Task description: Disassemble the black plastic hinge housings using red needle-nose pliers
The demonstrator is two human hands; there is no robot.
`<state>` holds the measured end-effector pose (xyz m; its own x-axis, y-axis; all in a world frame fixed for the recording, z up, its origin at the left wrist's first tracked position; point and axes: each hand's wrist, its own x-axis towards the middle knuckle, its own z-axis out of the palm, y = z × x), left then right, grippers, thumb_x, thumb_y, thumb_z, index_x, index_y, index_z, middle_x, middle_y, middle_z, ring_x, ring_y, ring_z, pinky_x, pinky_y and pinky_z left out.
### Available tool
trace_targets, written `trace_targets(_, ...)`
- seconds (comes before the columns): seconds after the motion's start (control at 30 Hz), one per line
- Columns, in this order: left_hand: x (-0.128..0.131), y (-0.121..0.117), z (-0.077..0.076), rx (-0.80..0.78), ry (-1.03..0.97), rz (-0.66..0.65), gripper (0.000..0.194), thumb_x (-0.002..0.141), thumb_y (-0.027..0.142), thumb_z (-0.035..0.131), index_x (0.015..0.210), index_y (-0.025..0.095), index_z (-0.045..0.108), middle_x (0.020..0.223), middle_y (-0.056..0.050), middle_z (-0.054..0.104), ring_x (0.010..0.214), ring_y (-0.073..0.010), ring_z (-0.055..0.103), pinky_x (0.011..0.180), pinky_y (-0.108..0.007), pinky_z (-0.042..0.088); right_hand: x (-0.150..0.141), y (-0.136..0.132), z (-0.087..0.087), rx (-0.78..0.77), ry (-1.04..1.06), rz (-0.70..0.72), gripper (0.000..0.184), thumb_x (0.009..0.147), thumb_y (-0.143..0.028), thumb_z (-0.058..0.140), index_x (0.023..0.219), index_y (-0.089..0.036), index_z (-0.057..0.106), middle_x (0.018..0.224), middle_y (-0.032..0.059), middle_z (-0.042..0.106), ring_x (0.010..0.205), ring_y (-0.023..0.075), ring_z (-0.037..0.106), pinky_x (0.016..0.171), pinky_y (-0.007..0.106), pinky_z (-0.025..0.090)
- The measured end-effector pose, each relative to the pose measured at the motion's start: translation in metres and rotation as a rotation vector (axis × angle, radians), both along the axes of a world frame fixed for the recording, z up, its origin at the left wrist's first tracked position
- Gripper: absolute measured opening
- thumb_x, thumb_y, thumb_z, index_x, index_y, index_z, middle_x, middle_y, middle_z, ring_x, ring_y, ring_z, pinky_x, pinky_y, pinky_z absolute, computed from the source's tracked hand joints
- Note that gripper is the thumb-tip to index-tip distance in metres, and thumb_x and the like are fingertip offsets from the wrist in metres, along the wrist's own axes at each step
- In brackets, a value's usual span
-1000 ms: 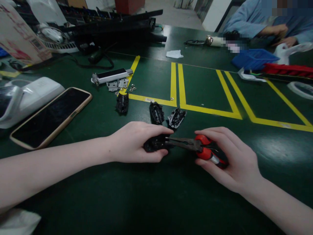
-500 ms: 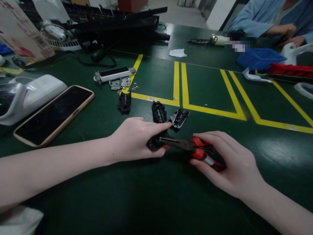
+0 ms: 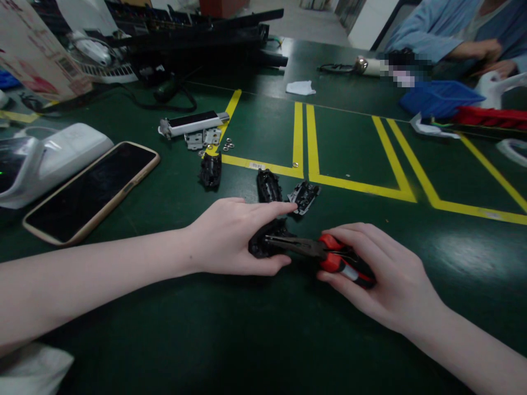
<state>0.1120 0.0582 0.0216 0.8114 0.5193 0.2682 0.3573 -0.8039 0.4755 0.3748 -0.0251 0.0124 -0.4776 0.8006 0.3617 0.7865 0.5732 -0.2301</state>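
Note:
My left hand (image 3: 236, 236) grips a small black plastic housing (image 3: 260, 242), thumb below it and index finger stretched above. In my right hand (image 3: 382, 269) is a pair of red-and-black long-nose pliers (image 3: 331, 255), closed around the handles. The jaws point left and their tips meet the black housing; what lies between them is too small to tell. Just beyond my left fingers lie a black shell part (image 3: 269, 186) and a grey-and-black shell part (image 3: 303, 197). Another black shell part (image 3: 211, 171) sits farther left.
A phone (image 3: 93, 192) and a white device (image 3: 57, 162) lie at left. Farther back are a white bar-shaped device (image 3: 193, 125), metal plates (image 3: 202, 139) and several small rings (image 3: 228, 145). Yellow tape (image 3: 362, 189) marks the green table. Across it, a person in blue sleeves (image 3: 436, 33) sits near a blue tray (image 3: 440, 99).
The pliers and my right hand have shifted slightly left and down. My left index finger and thumb have spread apart a little around the housing, uncovering more of it.

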Motion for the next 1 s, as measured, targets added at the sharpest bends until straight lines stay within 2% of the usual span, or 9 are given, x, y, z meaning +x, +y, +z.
trace_targets(0.13, -0.002, 0.005, 0.002, -0.068, -0.084, -0.131, 0.081, 0.083, 0.044, 0.067, 0.149, 0.012, 0.031, 0.145, -0.017, 0.045, 0.122, -0.0259, 0.055, 0.093, -0.035, 0.052, 0.004, 0.001, 0.001, 0.030, -0.058, 0.018, 0.044, 0.089, -0.051, 0.060, 0.120, -0.021, 0.054, 0.104, 0.0126, 0.065, 0.088, 0.0270, 0.063, 0.066, 0.041, 0.055)
trace_targets(0.2, -0.003, 0.007, 0.003, -0.051, -0.067, -0.251, 0.082, 0.084, 0.043, 0.067, 0.150, 0.013, 0.029, 0.152, -0.016, 0.039, 0.135, -0.0278, 0.044, 0.107, -0.038, 0.044, 0.005, 0.002, 0.003, 0.059, -0.093, 0.043, 0.045, 0.087, -0.051, 0.062, 0.120, -0.021, 0.054, 0.103, 0.0129, 0.066, 0.086, 0.0274, 0.063, 0.066, 0.042, 0.053)
trace_targets(0.23, -0.004, 0.008, 0.004, -0.047, -0.036, -0.296, 0.081, 0.085, 0.041, 0.067, 0.150, 0.014, 0.028, 0.152, -0.015, 0.041, 0.137, -0.0276, 0.042, 0.110, -0.039, 0.039, 0.006, 0.002, 0.003, 0.075, -0.108, 0.062, 0.046, 0.086, -0.051, 0.063, 0.120, -0.021, 0.055, 0.102, 0.0130, 0.066, 0.085, 0.0275, 0.063, 0.065, 0.042, 0.053)
trace_targets(0.33, -0.004, 0.010, 0.006, -0.070, 0.062, -0.359, 0.075, 0.087, 0.040, 0.067, 0.149, 0.015, 0.033, 0.140, -0.012, 0.055, 0.127, -0.0255, 0.051, 0.108, -0.040, 0.038, 0.006, 0.002, 0.004, 0.110, -0.146, 0.121, 0.049, 0.083, -0.050, 0.067, 0.119, -0.018, 0.057, 0.101, 0.0132, 0.067, 0.084, 0.0276, 0.063, 0.065, 0.041, 0.051)
trace_targets(0.4, -0.005, 0.011, 0.006, -0.059, 0.069, -0.363, 0.074, 0.085, 0.047, 0.069, 0.145, 0.016, 0.039, 0.131, -0.011, 0.060, 0.118, -0.0259, 0.055, 0.103, -0.040, 0.040, 0.006, 0.002, 0.004, 0.130, -0.157, 0.137, 0.051, 0.082, -0.050, 0.069, 0.120, -0.018, 0.057, 0.102, 0.0130, 0.067, 0.085, 0.0279, 0.063, 0.066, 0.041, 0.051)
trace_targets(0.5, -0.007, 0.013, 0.004, -0.015, 0.057, -0.364, 0.076, 0.078, 0.061, 0.072, 0.136, 0.016, 0.050, 0.121, -0.011, 0.062, 0.109, -0.0265, 0.057, 0.096, -0.039, 0.041, 0.009, 0.002, 0.004, 0.152, -0.173, 0.140, 0.050, 0.083, -0.050, 0.067, 0.121, -0.018, 0.057, 0.104, 0.0126, 0.067, 0.087, 0.0272, 0.063, 0.067, 0.040, 0.051)
trace_targets(0.63, -0.011, 0.015, 0.005, -0.030, 0.052, -0.296, 0.073, 0.074, 0.062, 0.075, 0.129, 0.018, 0.056, 0.111, -0.008, 0.060, 0.099, -0.0230, 0.056, 0.085, -0.034, 0.041, 0.014, 0.004, 0.005, 0.154, -0.204, 0.119, 0.047, 0.086, -0.051, 0.063, 0.120, -0.019, 0.056, 0.103, 0.0135, 0.067, 0.087, 0.0274, 0.063, 0.065, 0.041, 0.052)
trace_targets(0.83, -0.015, 0.016, 0.007, -0.019, 0.094, -0.271, 0.074, 0.072, 0.066, 0.074, 0.126, 0.019, 0.058, 0.116, -0.009, 0.058, 0.100, -0.0233, 0.055, 0.080, -0.032, 0.043, 0.017, 0.005, 0.006, 0.174, -0.206, 0.141, 0.049, 0.085, -0.051, 0.065, 0.117, -0.015, 0.056, 0.101, 0.0142, 0.065, 0.087, 0.0268, 0.063, 0.066, 0.040, 0.052)
trace_targets(1.0, -0.018, 0.022, 0.004, 0.037, 0.116, -0.285, 0.078, 0.068, 0.071, 0.073, 0.125, 0.019, 0.058, 0.127, -0.012, 0.055, 0.110, -0.0278, 0.054, 0.086, -0.036, 0.044, 0.016, 0.008, 0.007, 0.089, -0.049, 0.069, 0.041, 0.091, -0.051, 0.056, 0.116, -0.018, 0.055, 0.097, 0.0113, 0.064, 0.083, 0.0253, 0.062, 0.063, 0.039, 0.051)
